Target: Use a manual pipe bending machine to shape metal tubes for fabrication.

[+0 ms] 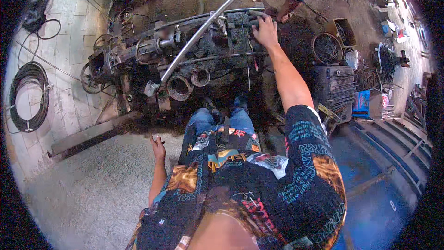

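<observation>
In front of me stands a long, dark, greasy metal machine (199,41) with rails, rods and a wheel. My right hand (265,31) lies palm down over its right end, fingers stretched out and slightly spread against the dark metal. Across the machine slants a bright metal pipe (210,28), apart from both hands. Two round, cup-like metal openings (179,88) face me at its near side. My left hand (158,147) hangs low at my left, away from the machine. Its fingers are partly curled around a small dark thing, too small to name.
Left, a coil of black cable (28,96) lies on pale floor tiles beside a metal beam (92,132). At right are a round container of metal pieces (327,47), a dark ribbed metal block (335,88) and blue metal bars (393,157). Another person's leg (289,7) is beyond the machine.
</observation>
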{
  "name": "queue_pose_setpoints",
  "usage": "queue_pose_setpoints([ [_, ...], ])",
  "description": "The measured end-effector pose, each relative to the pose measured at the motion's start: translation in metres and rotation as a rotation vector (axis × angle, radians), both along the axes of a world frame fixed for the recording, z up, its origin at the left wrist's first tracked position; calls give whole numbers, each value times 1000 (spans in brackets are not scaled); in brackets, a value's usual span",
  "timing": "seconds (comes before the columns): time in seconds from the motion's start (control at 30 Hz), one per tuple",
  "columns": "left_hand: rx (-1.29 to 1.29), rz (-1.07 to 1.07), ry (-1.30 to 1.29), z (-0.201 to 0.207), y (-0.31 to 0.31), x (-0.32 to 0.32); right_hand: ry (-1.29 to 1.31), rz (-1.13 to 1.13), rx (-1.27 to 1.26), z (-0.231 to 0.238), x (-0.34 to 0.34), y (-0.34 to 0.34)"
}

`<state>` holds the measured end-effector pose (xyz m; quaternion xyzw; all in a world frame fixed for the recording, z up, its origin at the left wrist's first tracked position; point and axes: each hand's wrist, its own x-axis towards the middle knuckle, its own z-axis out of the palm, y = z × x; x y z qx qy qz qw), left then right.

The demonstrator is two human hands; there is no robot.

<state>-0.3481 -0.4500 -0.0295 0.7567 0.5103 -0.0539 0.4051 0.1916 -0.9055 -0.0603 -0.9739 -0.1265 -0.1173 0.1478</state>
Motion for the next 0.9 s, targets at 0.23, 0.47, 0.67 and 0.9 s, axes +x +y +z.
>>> queue_pose_setpoints([
  [0.23, -21, -128, -255, -5, 30, 83, 72, -149, 350, 33, -99, 1],
  [0.47, -2, -611, -190, 13, 26, 188, 139, -351, 514, 27, -233, -16],
  [0.67, -45, -956, -121, 2, -26, 209, 332, -625, 509, 8, -304, -70],
  [0.9, -29, -1187, -45, 18, -125, 243, 428, -816, 631, -17, -310, -166],
])
